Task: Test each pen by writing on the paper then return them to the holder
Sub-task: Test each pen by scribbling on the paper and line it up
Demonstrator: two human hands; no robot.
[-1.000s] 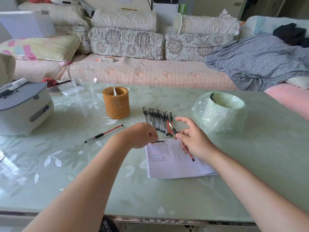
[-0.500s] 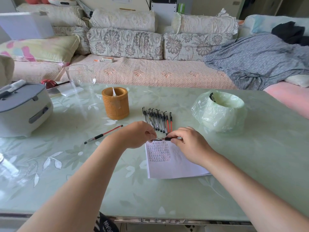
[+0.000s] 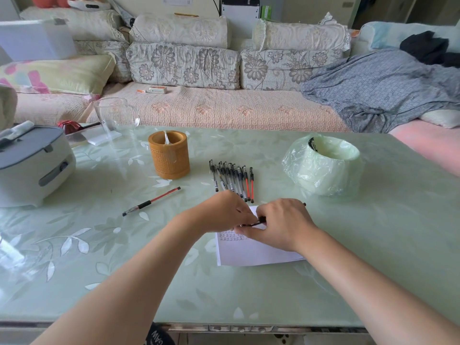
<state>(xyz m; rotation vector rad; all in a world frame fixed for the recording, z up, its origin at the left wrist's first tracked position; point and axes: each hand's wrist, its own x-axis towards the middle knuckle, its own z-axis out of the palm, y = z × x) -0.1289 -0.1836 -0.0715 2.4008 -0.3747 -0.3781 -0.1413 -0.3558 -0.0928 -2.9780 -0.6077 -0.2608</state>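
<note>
My left hand (image 3: 221,212) and my right hand (image 3: 281,222) meet over the top edge of the white paper (image 3: 251,252), both closed on one pen (image 3: 256,223) held level between them; its far end pokes out past my right hand. Rows of red writing show on the paper under my fingers. A row of several black and red pens (image 3: 234,179) lies just beyond my hands. The brown cylindrical holder (image 3: 169,158) stands upright to the left of that row. One uncapped red pen (image 3: 151,201) lies alone on the table, left of my left hand.
A white and grey appliance (image 3: 32,163) sits at the table's left edge. A bowl wrapped in green plastic (image 3: 323,165) stands at the right. A glass jug (image 3: 117,118) is behind the holder. A sofa with cushions runs along the far side of the table (image 3: 124,282).
My right hand swung the pen from upright over the paper to level and brought it to my left hand. Both hands now grip it together, slightly nearer to me.
</note>
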